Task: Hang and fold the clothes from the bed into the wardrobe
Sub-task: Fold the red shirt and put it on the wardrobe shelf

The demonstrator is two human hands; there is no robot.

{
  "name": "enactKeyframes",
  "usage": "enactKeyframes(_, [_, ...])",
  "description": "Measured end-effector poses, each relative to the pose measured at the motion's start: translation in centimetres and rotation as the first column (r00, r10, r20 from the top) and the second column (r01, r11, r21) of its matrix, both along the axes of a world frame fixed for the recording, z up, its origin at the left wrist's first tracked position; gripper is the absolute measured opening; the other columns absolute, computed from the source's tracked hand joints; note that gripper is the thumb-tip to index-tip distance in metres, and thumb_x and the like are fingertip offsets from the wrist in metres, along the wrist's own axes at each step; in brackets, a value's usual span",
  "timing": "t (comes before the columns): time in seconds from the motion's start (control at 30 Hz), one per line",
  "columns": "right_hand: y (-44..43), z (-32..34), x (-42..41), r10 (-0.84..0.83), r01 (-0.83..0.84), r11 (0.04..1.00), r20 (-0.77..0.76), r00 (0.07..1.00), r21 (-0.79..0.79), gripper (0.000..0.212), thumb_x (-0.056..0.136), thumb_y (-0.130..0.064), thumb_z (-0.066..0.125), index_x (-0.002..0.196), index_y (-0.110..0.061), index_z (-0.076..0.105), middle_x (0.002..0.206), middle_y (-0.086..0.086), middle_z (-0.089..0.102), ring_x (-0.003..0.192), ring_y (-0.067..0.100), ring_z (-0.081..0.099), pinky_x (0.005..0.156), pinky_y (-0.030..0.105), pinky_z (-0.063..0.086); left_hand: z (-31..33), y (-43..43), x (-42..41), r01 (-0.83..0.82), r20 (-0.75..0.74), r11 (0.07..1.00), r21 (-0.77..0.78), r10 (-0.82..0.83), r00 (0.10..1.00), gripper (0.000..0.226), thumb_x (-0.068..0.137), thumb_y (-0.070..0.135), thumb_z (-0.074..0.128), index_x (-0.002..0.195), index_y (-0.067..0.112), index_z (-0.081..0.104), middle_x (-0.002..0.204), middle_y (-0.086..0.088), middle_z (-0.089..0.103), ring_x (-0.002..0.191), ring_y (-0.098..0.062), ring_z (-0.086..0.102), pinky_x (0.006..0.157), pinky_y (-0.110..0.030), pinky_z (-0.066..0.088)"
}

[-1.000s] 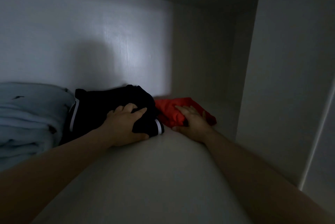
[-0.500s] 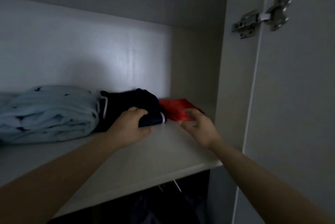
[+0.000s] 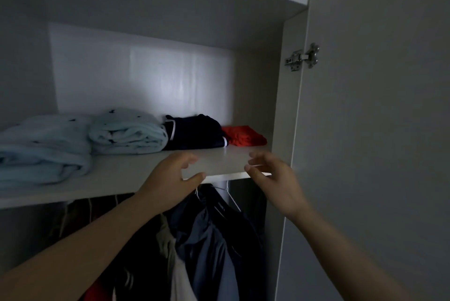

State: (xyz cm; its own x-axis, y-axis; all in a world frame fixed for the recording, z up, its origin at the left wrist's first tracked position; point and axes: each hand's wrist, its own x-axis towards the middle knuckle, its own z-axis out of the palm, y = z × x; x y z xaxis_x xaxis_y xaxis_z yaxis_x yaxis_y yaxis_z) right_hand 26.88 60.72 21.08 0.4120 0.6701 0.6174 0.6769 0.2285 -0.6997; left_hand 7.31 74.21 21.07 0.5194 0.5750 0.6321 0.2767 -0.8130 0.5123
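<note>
White board of the wardrobe shelf (image 3: 224,160) shows in the gap between the two hands, and neither hand holds anything. The left hand (image 3: 170,179) hangs at the shelf's front edge with its fingers loosely bent and its thumb out; whether the thumb touches the edge cannot be told. The right hand (image 3: 275,179) is beside it, fingers just as slack and parted, the palms turned toward each other. Just past the left fingertips, deeper on the shelf and clear of them, lies the folded navy garment (image 3: 194,133) with white piping. Past the right fingertips lies the folded red garment (image 3: 243,136), pressed against the navy one's right side. Leftward from the left hand, a rolled pale blue blanket (image 3: 126,132) touches the navy garment, and a larger pale blue bundle (image 3: 41,149) sits beyond it. Below both hands, under the shelf, dark hanging clothes (image 3: 209,239) crowd together on white wire hangers (image 3: 231,200). To the right of the right hand stands the open wardrobe door (image 3: 377,130), its metal hinge (image 3: 302,57) well above.
</note>
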Motion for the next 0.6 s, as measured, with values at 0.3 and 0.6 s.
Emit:
enactKeyframes(0.3, [-8.9,-2.1,-5.4,0.312,-0.307,0.95,-0.08,0.947,0.062,0.021,0.087,-0.024,0.068,0.102,-0.037,0.062,0.099,-0.011,0.068,0.089,-0.003,0.065,0.07,0.004,0.045,-3.3,-13.3,-6.8,-0.148,0.088,0.976,-0.158,0.163,0.983,0.036,0.082,0.039,0.068,0.116,0.027,0.059,0.113,0.014,0.059,0.105,0.002,0.055,0.092,-0.017,0.042])
enactKeyframes(0.6, [-12.9,-4.8,-13.4,0.505,-0.505,0.862,-0.174,0.846,0.045,0.021,0.089,-0.022,0.066,0.109,-0.027,0.063,0.103,-0.007,0.069,0.094,0.003,0.066,0.08,0.016,0.051,-5.7,-22.9,-16.6,-0.306,0.134,0.922,-0.239,0.343,0.93,0.028,0.084,0.027,0.069,0.111,0.025,0.062,0.107,0.015,0.064,0.1,-0.001,0.061,0.082,-0.008,0.046])
